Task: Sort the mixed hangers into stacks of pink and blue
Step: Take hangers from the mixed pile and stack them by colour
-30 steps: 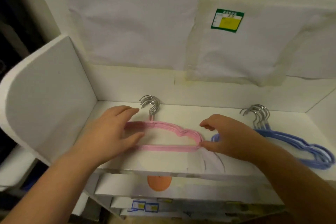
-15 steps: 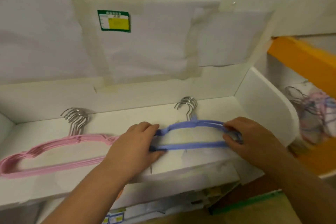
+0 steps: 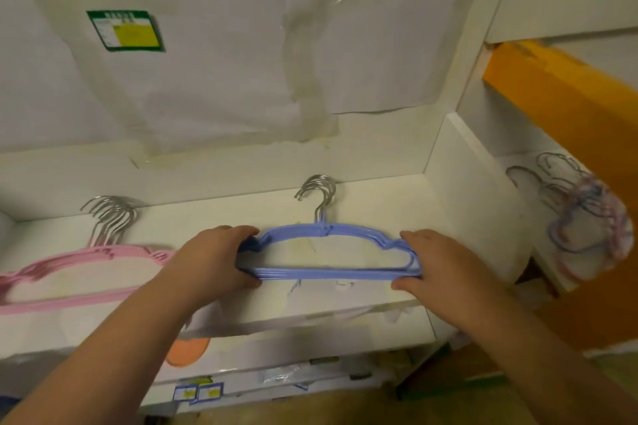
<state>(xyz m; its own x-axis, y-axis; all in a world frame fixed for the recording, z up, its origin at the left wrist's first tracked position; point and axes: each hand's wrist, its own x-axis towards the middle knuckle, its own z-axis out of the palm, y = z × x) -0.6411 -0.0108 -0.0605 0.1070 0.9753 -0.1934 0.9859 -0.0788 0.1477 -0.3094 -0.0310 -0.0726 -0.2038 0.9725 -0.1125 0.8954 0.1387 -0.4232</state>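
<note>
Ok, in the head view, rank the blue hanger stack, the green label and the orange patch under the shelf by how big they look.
1. blue hanger stack
2. green label
3. orange patch, partly hidden, so its rank against the label is unsure

Two hanger stacks on shelf [image 3: 379, 203] — one stack [image 3: 86, 272] left, other [image 3: 328, 254] right; mixed pile [image 3: 587, 217] far right, beyond divider [image 3: 476, 203].
</note>
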